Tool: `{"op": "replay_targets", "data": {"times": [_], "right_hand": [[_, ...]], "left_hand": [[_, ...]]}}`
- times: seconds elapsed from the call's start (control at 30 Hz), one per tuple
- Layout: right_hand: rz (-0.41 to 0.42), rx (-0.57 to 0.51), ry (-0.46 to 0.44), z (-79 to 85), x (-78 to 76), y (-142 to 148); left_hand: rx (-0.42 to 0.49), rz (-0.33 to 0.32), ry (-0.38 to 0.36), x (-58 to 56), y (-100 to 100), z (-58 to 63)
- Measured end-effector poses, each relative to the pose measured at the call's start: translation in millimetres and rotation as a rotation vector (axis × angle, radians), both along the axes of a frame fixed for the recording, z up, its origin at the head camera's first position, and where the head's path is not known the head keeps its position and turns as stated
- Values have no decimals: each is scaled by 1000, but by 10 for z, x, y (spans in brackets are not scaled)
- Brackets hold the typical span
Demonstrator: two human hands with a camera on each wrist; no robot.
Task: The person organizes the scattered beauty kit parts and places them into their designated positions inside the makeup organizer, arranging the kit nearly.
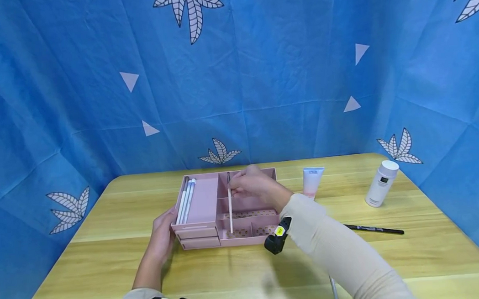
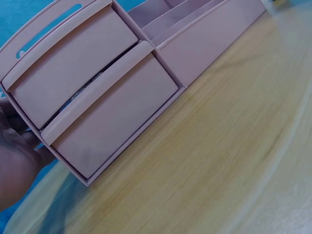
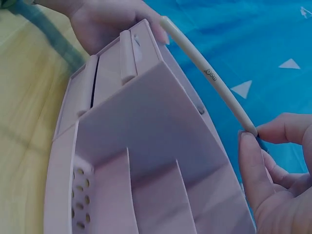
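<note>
Pink organizer (image 1: 203, 197) x1, ctr frame; 2 drawers (image 2: 117, 122), 1 makeup brush (image 1: 230, 212).
Brush extends down-frame from R hand (image 1: 251, 184), thumb & fingertips pinching it; L hand (image 1: 161, 234), unclenched, touches organizer's side.

Organizer (image 1: 249, 241) on bench (image 1: 85, 259), curtain (image 1: 259, 75) behind. Sticks (image 1: 187, 200) in its left tray (image 1: 204, 202), drawers (image 1: 199, 243) below, compartments (image 1: 251, 206) right. Right hand (image 1: 251, 183) has another stick (image 1: 230, 214) over compartments. Tube (image 1: 312, 181) right of organizer, bottle (image 1: 382, 183) farther right, pencil (image 1: 374, 229) before bottle.
</note>
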State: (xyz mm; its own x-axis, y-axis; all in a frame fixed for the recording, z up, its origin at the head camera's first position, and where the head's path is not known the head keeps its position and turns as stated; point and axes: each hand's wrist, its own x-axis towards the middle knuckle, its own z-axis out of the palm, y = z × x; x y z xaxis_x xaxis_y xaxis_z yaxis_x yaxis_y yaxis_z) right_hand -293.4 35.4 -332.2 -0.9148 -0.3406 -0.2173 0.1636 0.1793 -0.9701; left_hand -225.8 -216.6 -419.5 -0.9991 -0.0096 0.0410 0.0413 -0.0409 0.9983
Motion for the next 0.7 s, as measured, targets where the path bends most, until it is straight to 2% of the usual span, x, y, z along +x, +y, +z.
{"op": "replay_targets", "data": {"times": [0.43, 0.7], "right_hand": [[-72, -54, -11, 84, -128, -452], [-103, -26, 23, 117, -206, -671]], "left_hand": [[-30, -11, -10, 9, -15, -22], [-14, -5, 36, -2, -13, -35]]}}
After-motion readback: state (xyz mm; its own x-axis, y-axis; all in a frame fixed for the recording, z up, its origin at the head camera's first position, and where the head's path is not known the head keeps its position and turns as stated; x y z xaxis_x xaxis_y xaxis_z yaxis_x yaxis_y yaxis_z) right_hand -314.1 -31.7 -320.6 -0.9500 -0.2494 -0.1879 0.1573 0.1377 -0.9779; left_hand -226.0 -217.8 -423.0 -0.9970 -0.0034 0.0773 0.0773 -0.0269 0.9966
